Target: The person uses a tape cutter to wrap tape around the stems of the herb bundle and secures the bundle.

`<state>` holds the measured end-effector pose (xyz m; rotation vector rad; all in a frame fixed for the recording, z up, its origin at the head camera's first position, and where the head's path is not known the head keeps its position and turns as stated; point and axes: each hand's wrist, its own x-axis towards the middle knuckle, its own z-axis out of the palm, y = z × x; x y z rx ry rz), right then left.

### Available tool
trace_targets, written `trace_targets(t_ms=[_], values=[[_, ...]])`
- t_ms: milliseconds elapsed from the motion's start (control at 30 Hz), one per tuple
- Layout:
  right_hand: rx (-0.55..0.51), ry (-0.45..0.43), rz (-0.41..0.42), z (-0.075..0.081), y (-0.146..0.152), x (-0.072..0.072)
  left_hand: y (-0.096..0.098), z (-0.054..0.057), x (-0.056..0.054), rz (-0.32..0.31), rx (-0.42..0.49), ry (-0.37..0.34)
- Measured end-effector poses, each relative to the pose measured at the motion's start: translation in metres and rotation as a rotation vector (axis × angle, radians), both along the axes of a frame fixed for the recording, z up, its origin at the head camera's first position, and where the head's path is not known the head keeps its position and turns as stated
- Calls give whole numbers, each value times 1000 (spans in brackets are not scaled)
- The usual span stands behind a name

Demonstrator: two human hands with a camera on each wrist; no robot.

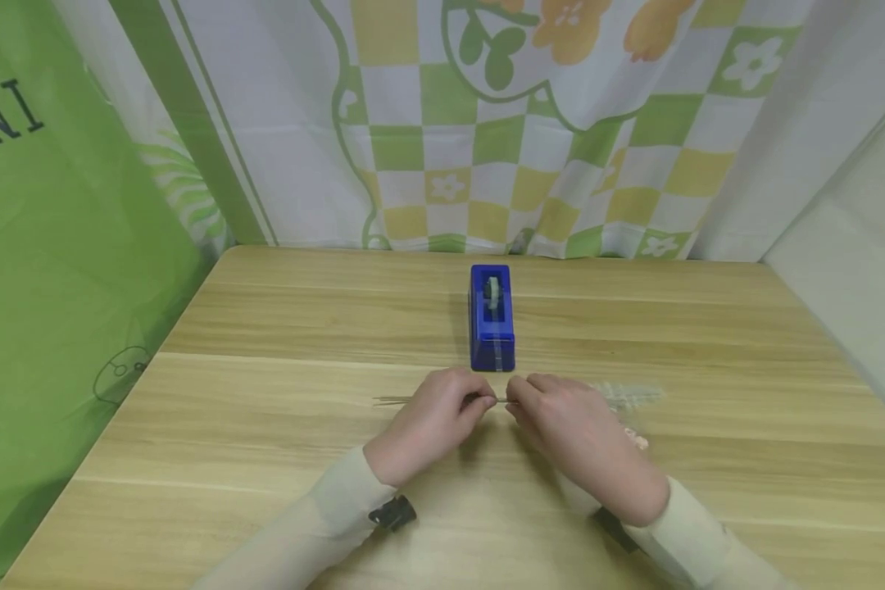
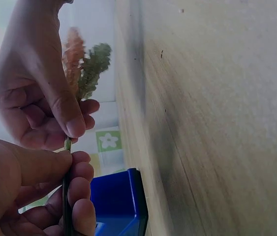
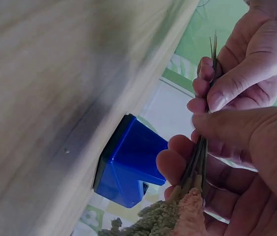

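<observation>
Both hands hold a thin bundle of flower stems (image 1: 391, 401) level, low over the table in front of a blue tape dispenser (image 1: 492, 348). My left hand (image 1: 435, 422) grips the stems with thumb and curled fingers, and the bare ends stick out to its left. Right beside it, my right hand (image 1: 578, 430) pinches the same stems between thumb and fingers. Beyond the right hand spread the flower heads, one pale green (image 3: 153, 221) and one pink-orange (image 3: 190, 216). A short, paler stretch of stem (image 2: 68, 143) shows between the hands in the left wrist view.
The wood-grain table (image 1: 265, 319) runs back to a checked, flowered curtain (image 1: 450, 139). Green cloth (image 1: 66, 246) hangs at the left and a white wall (image 1: 855, 238) stands at the right. The dispenser carries a roll of clear tape (image 1: 493, 292).
</observation>
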<state>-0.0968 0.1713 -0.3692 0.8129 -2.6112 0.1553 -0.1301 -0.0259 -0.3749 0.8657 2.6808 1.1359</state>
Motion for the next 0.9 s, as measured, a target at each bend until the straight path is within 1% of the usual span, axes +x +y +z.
trace_targets(t_ms=[133,367,467,600,700,800,900], values=[[8,-5,-4,1,0,0,0,-1,-1,6,17,12],[-8,-18,15,3,0,-3,0,0,-1,34,37,-10],[-29,-8,10,2,0,-4,1,0,-2,37,31,-17],[-48,0,4,-1,-1,-6,1,1,-2,45,2,-27],[-51,13,7,-3,-1,-8,1,-1,-2,39,-25,-4],[-43,19,8,-3,-2,-9,2,-2,-4,21,-39,24],[-32,14,7,-3,-2,-9,2,-3,-5,10,-41,18]])
